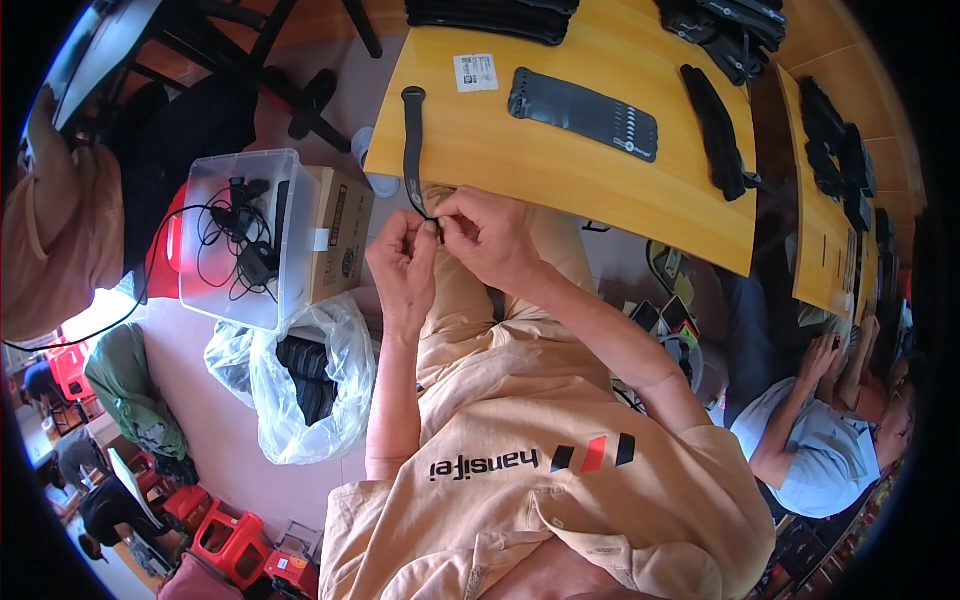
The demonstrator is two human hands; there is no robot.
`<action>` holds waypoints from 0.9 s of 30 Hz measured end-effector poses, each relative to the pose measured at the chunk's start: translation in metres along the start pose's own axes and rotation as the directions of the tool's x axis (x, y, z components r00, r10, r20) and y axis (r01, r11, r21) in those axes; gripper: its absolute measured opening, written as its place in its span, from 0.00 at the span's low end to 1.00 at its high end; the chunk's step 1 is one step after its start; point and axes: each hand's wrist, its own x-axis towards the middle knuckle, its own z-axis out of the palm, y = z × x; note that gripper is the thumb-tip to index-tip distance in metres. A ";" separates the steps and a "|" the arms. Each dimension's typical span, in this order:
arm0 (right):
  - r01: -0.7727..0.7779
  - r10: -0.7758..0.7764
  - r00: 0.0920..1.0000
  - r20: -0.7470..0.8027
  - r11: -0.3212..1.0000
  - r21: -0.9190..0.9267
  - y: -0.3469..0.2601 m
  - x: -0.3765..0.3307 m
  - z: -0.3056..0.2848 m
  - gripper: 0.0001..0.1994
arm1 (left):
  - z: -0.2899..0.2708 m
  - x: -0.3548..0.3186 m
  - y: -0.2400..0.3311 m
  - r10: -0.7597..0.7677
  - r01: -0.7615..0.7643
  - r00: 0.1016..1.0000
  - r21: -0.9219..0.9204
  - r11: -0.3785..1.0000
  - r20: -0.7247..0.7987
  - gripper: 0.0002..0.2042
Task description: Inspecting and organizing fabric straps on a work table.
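Observation:
A narrow black strap point(413, 150) runs over the near left edge of the yellow table, its rounded far end lying on the tabletop. My left hand point(402, 262) pinches its near end just off the table edge. Close beside it, my right hand point(488, 235) grips the same end between thumb and fingers. The fingertips of both hands almost meet and partly hide what they hold. Farther up the table lie a flat black panel point(580, 112) with a row of small slots and a white printed label point(476, 73).
The yellow table point(450, 130) also bears a black strap stack point(490, 18) and a black strap bundle point(715, 135). A clear plastic bin point(215, 290) of cables, a cardboard box point(345, 235) and a plastic bag point(340, 400) stand left. Other people sit at both sides.

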 end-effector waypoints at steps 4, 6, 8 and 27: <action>-0.446 0.402 0.895 0.193 0.806 0.388 -0.003 0.002 -0.006 0.03 | -0.007 0.003 0.013 -0.118 0.148 0.982 -0.210 0.966 0.148 0.06; -0.526 0.452 0.850 0.272 0.699 0.484 -0.008 0.005 -0.011 0.04 | -0.012 0.006 0.013 -0.126 0.174 0.974 -0.272 0.946 0.187 0.05; -0.458 0.382 0.887 0.259 0.804 0.381 -0.015 0.008 -0.015 0.04 | -0.013 0.008 0.016 -0.125 0.196 0.967 -0.332 0.923 0.223 0.05; -0.670 0.300 0.739 0.603 0.423 0.610 -0.067 0.022 -0.023 0.08 | -0.042 -0.017 0.059 -0.200 0.393 0.914 -0.654 0.646 0.352 0.05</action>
